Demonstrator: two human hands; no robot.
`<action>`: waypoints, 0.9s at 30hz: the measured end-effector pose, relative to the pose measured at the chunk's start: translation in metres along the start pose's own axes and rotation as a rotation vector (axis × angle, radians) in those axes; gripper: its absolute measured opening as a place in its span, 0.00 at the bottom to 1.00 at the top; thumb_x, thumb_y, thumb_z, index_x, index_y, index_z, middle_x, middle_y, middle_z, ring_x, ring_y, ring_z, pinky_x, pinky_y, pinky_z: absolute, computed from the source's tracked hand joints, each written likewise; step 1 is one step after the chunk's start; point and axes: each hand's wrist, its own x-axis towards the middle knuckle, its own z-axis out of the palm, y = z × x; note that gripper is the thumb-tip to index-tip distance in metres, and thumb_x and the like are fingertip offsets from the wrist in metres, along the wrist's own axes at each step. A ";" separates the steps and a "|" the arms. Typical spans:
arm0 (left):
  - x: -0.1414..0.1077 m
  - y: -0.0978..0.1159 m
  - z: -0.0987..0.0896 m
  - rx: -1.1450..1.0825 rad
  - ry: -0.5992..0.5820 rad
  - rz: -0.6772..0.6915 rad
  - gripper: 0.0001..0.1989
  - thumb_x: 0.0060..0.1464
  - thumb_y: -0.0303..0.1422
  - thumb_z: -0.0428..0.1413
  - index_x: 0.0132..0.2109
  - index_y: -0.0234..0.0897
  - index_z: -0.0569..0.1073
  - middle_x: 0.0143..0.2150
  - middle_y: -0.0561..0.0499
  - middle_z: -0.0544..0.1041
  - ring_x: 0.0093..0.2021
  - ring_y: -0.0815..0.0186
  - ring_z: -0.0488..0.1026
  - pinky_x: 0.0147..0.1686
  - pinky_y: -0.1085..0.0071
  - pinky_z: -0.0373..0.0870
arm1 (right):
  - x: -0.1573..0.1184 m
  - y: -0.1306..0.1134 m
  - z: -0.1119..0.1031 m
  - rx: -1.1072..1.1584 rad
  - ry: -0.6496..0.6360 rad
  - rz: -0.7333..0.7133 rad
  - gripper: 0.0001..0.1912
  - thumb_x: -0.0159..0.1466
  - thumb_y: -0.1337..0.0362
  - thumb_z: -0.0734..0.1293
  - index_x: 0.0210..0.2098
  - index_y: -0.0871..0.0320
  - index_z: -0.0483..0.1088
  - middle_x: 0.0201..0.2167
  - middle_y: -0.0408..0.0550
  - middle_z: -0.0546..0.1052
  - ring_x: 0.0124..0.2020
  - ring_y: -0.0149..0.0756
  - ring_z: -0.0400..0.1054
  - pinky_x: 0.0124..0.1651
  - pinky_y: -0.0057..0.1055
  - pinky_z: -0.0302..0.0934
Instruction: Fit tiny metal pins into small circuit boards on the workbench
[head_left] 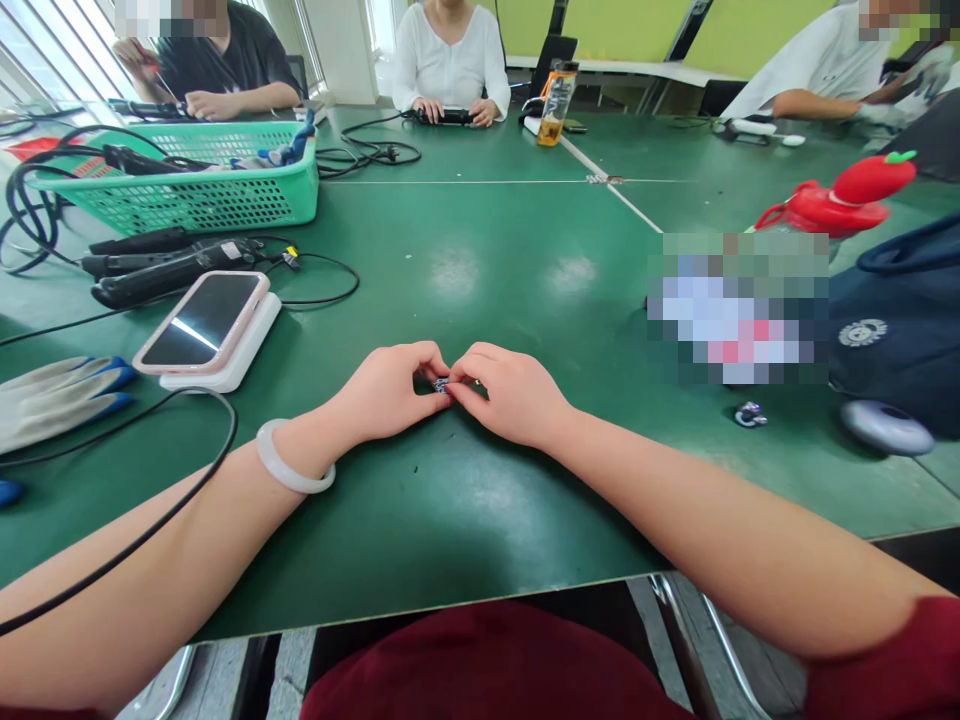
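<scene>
A small silvery, sparkly piece (441, 384) is pinched between my two hands just above the green table (487, 270); its exact kind is too small to tell. My left hand (386, 392) grips it from the left between thumb and fingers. From the right, the fingertips of my right hand (517, 395) close on it and partly hide it. A white bangle (292, 465) circles my left wrist. Further right on the table lies another small shiny piece (751, 415), apart from both hands.
A phone (202, 320) rests on a white box, near black corded tools (176, 268) and gloves (64, 400). Behind stands a green basket (247, 200). A cable crosses my left forearm. Right are a dark bag (900, 310) and a silvery oval object (887, 427). Several people sit opposite.
</scene>
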 end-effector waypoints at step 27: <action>-0.001 0.001 -0.002 -0.037 -0.013 -0.023 0.11 0.47 0.41 0.59 0.34 0.39 0.70 0.33 0.53 0.77 0.34 0.65 0.73 0.36 0.68 0.67 | 0.000 0.008 -0.007 0.281 0.001 -0.034 0.12 0.65 0.69 0.59 0.37 0.58 0.75 0.31 0.46 0.75 0.34 0.30 0.66 0.38 0.28 0.58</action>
